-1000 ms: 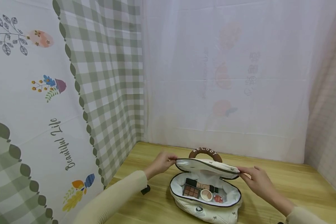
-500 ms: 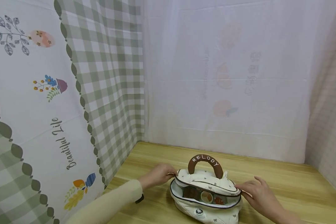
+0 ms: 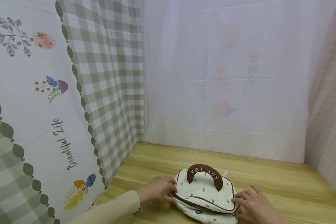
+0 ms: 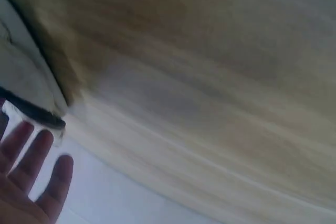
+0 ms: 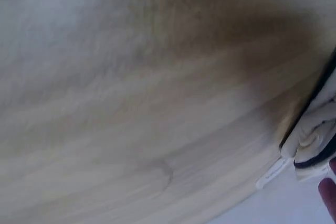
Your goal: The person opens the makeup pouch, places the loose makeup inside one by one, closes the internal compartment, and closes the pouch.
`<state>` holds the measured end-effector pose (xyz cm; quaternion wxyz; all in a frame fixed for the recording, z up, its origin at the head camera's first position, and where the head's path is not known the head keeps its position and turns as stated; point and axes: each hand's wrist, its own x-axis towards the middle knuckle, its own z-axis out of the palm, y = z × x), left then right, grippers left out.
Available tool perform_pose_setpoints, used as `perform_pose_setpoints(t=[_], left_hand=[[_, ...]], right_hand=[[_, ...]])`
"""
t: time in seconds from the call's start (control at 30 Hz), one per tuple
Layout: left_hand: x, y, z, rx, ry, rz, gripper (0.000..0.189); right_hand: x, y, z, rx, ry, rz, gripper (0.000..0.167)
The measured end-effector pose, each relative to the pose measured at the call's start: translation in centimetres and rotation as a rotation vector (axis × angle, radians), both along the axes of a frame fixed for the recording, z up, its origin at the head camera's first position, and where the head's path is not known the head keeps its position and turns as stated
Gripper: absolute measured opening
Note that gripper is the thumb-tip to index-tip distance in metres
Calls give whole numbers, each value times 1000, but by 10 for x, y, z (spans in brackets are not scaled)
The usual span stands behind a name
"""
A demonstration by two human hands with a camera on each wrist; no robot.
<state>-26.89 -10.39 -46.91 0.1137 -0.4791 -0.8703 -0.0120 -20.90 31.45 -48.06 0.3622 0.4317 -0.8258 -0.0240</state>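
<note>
A cream quilted makeup bag [image 3: 204, 194] with small bow prints and dark piping stands on the wooden table. Its lid lies down over the body, hiding the contents. A brown arched handle marked MELODY [image 3: 204, 171] rises from the lid. At the bag's left corner, my left hand [image 3: 159, 188] touches the lid edge; the left wrist view shows its fingers [image 4: 39, 153] spread and fairly straight beside the dark-trimmed corner. My right hand [image 3: 252, 202] has its fingertips against the right corner of the lid, little finger raised. Only a fingertip [image 5: 328, 192] shows in the right wrist view.
The wooden table [image 3: 280, 177] extends behind and to both sides of the bag. A green checked curtain [image 3: 109, 77] hangs at the left, and a pale cloth [image 3: 179, 93] closes off the back. A small white tab [image 5: 273, 172] sticks out from the bag.
The raised lid has come down toward me over the bag's opening, covering the makeup inside. Both hands have moved down with it, one at each corner, and the handle has tipped forward.
</note>
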Motion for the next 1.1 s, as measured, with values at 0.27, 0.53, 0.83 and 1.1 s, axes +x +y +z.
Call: perform_pose_setpoints(t=[0.27, 0.53, 0.83, 1.1], left_hand=[[3, 14, -11, 29, 128, 66, 14], [-7, 18, -15, 24, 61, 144, 18], [-17, 19, 2, 171, -270, 195, 43], [-27, 38, 6, 513, -558, 314, 62]], right_hand=[[-3, -13, -4, -38, -37, -127, 50], [-9, -14, -3, -63, -89, -185, 43], [-7, -15, -5, -85, -105, -199, 41], [-5, -12, -2, -113, -148, -216, 53]])
